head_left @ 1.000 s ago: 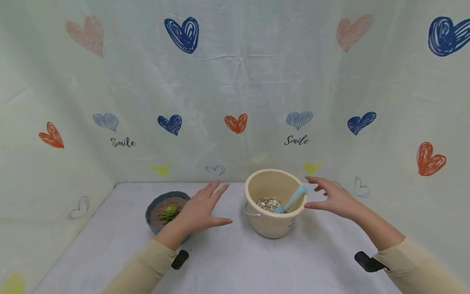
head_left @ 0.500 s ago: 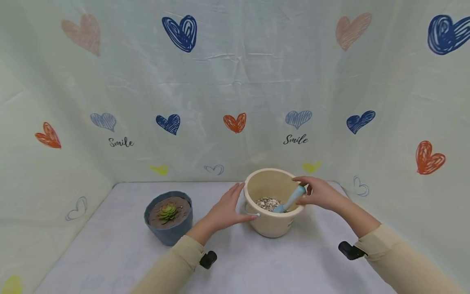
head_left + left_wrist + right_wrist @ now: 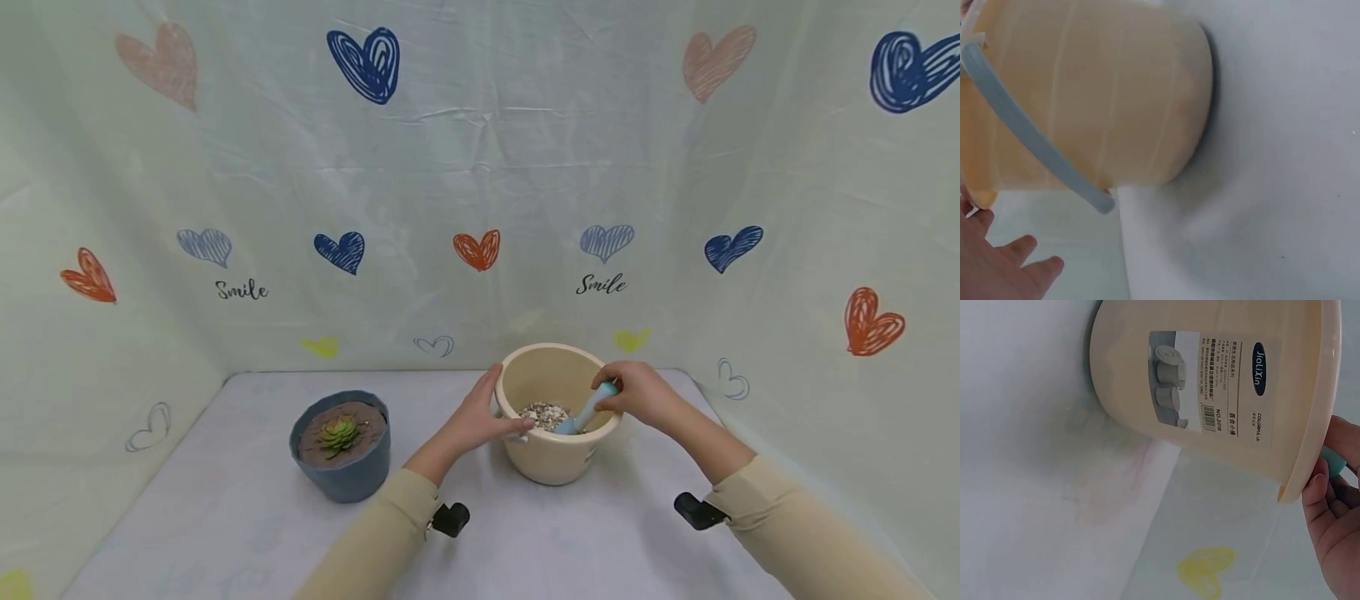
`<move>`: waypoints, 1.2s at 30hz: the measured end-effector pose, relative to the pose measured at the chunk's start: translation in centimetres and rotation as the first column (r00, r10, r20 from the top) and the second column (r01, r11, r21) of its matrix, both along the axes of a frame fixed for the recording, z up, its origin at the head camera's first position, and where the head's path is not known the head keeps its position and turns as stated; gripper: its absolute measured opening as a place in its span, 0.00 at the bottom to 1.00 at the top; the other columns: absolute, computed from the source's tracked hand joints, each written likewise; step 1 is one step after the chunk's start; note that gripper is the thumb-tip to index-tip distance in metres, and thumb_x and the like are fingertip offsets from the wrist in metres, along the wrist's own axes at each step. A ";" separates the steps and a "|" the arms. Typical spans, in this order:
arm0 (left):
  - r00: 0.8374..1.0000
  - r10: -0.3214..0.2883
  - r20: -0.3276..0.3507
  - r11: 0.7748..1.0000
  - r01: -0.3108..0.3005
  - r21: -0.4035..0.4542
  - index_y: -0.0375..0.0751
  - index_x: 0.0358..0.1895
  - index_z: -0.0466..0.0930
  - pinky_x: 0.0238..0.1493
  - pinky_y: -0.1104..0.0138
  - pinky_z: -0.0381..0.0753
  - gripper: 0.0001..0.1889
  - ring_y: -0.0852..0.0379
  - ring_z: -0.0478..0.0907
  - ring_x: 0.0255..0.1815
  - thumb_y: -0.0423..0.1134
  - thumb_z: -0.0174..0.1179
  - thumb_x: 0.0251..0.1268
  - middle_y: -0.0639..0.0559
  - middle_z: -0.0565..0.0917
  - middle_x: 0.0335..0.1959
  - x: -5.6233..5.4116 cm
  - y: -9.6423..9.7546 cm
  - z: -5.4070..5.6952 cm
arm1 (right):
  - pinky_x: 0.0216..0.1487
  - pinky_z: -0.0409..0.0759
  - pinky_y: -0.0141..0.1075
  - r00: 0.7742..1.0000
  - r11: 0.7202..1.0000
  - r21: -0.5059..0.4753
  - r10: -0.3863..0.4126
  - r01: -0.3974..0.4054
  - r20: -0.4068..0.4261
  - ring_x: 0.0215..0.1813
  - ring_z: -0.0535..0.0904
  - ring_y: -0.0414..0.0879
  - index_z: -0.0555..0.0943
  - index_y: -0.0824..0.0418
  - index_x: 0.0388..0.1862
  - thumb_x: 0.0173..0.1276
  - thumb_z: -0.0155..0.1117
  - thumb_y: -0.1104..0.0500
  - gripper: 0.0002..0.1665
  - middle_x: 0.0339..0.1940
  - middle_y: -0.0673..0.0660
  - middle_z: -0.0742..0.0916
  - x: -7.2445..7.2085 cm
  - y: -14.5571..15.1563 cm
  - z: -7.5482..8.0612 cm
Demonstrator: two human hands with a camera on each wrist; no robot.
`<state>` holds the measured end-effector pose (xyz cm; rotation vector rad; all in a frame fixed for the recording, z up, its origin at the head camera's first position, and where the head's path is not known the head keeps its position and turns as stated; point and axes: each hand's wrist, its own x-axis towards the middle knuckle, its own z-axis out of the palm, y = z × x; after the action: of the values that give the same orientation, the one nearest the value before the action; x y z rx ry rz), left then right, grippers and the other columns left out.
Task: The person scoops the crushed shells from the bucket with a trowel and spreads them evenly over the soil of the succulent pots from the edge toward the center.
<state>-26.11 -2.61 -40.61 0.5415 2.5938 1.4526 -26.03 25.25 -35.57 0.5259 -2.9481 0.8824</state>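
A cream plastic bucket (image 3: 551,458) stands upright on the table, holding loose pale gravel (image 3: 546,414). My left hand (image 3: 477,419) touches its left rim, thumb at the front and fingers spread farther back. In the left wrist view, the bucket's grey-blue handle (image 3: 1029,128) hangs down its side. My right hand (image 3: 641,393) grips the handle end of a light-blue trowel (image 3: 588,408) at the right rim. The trowel leans inside the bucket, its blade at the gravel. In the right wrist view, only the teal handle end (image 3: 1334,461) shows between my fingers.
Left of the bucket stands a blue pot (image 3: 348,482) with brown soil and a green succulent (image 3: 339,435). White cloth covers the table (image 3: 540,542). A curtain (image 3: 420,183) printed with hearts hangs close behind and along both sides.
My left hand has moved right, from in front of the pot to the bucket's rim. The right hand has moved left and taken hold of the trowel's handle. The bucket has stayed in place.
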 end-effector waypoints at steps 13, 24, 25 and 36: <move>0.990 -0.011 0.137 0.990 -0.009 0.142 0.51 0.80 0.37 0.66 0.37 0.57 0.60 0.37 0.53 0.74 0.54 0.74 0.51 0.40 0.51 0.77 -0.3 0.3 -1.2 | 0.35 0.81 0.39 0.997 1.000 -0.004 -0.023 0.023 -0.067 0.34 0.77 0.48 0.82 0.67 0.41 0.58 0.74 0.66 0.13 0.35 0.56 0.85 0.7 0.8 1.4; 0.989 -0.039 0.142 0.985 0.014 0.172 0.53 0.80 0.34 0.65 0.38 0.60 0.61 0.36 0.55 0.73 0.55 0.72 0.52 0.40 0.49 0.78 -0.3 0.2 -1.5 | 0.39 0.83 0.44 0.962 0.997 0.065 -0.018 0.037 -0.273 0.38 0.79 0.52 0.83 0.67 0.39 0.56 0.71 0.73 0.11 0.37 0.58 0.82 0.5 0.2 0.7; 0.989 -0.038 0.143 0.985 0.013 0.173 0.53 0.80 0.34 0.65 0.38 0.60 0.61 0.36 0.55 0.74 0.55 0.72 0.52 0.40 0.49 0.78 -0.3 0.2 -1.5 | 0.39 0.83 0.44 0.956 0.996 0.080 -0.006 0.031 -0.294 0.39 0.79 0.52 0.83 0.66 0.38 0.56 0.72 0.73 0.11 0.37 0.58 0.82 0.4 0.1 0.5; 0.988 -0.061 0.144 0.979 0.031 0.200 0.54 0.80 0.33 0.65 0.37 0.59 0.61 0.36 0.53 0.74 0.55 0.72 0.53 0.41 0.48 0.78 -0.4 0.1 -1.8 | 0.36 0.81 0.41 0.954 0.983 0.159 0.136 -0.095 -0.268 0.35 0.78 0.48 0.82 0.61 0.29 0.50 0.76 0.73 0.13 0.30 0.51 0.81 -0.2 -0.4 -0.2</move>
<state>-26.55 -2.47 -42.37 0.4897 2.3230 1.6775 -26.19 24.83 -35.72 0.7676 -2.7575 0.5490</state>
